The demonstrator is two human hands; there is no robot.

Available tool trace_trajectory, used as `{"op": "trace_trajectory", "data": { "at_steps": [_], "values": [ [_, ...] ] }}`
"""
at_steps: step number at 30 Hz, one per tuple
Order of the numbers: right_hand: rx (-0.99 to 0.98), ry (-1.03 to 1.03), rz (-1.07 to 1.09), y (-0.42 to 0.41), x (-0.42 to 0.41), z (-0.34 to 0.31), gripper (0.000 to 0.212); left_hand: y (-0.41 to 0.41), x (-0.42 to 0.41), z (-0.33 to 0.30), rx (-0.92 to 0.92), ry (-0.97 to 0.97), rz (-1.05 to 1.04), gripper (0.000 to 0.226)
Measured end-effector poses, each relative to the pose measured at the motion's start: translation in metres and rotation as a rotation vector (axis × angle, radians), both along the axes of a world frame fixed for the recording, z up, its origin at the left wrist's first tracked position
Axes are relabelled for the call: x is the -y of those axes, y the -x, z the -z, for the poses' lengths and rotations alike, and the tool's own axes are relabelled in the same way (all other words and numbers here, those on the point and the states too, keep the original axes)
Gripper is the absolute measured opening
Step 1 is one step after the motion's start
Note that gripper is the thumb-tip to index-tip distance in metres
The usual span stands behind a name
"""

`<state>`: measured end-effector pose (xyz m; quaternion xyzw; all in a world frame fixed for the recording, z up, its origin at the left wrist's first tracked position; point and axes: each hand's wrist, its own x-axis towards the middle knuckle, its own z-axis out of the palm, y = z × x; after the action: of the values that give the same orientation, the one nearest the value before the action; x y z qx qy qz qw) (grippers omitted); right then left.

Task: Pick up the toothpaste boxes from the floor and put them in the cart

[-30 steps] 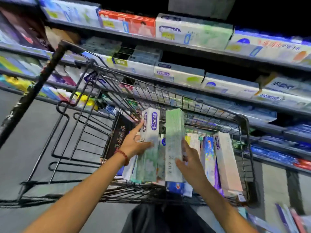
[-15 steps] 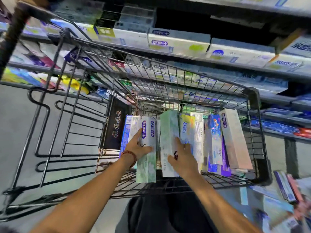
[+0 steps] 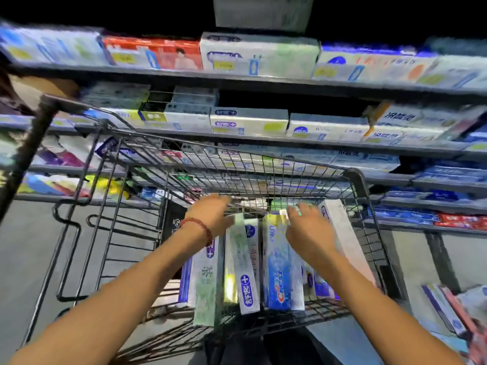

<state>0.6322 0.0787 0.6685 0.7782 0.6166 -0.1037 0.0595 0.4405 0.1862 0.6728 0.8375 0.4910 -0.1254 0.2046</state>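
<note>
Several toothpaste boxes point(image 3: 245, 262) lie side by side, lengthwise, in the black wire cart point(image 3: 263, 167). A green-white box point(image 3: 205, 288) is at the left, a blue box point(image 3: 276, 272) in the middle, a white box point(image 3: 345, 241) leans at the right. My left hand point(image 3: 210, 214), with a red bead bracelet, rests over the far ends of the left boxes, fingers spread, gripping nothing. My right hand point(image 3: 308, 227) lies flat and open on the far ends of the middle boxes.
Store shelves point(image 3: 263, 83) full of toothpaste boxes rise right behind the cart. More boxes point(image 3: 453, 309) lie on the grey floor at the lower right. The cart's handle bar point(image 3: 26, 154) slants at the far left. Grey floor shows left of the cart.
Both hands let go of the boxes they held upright; those boxes now lie flat in the cart. The hands slid forward to the boxes' far ends.
</note>
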Motion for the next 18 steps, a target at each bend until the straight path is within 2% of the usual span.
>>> {"op": "trace_trajectory", "data": {
  "at_steps": [2, 5, 9, 18],
  "values": [
    [0.124, -0.122, -0.021, -0.015, -0.005, -0.025, 0.040, -0.026, -0.011, -0.025, 0.006, -0.129, 0.131, 0.047],
    [0.170, -0.247, 0.049, -0.044, 0.005, -0.056, 0.043, -0.071, -0.016, -0.056, 0.048, -0.266, 0.299, 0.043],
    [0.270, -0.297, 0.175, -0.085, 0.040, -0.088, 0.043, -0.133, 0.001, -0.094, 0.125, -0.384, 0.504, 0.043],
    [0.413, -0.449, 0.519, -0.182, 0.197, -0.136, 0.029, -0.275, 0.095, -0.143, 0.265, -0.433, 0.816, 0.044]
  ]
}}
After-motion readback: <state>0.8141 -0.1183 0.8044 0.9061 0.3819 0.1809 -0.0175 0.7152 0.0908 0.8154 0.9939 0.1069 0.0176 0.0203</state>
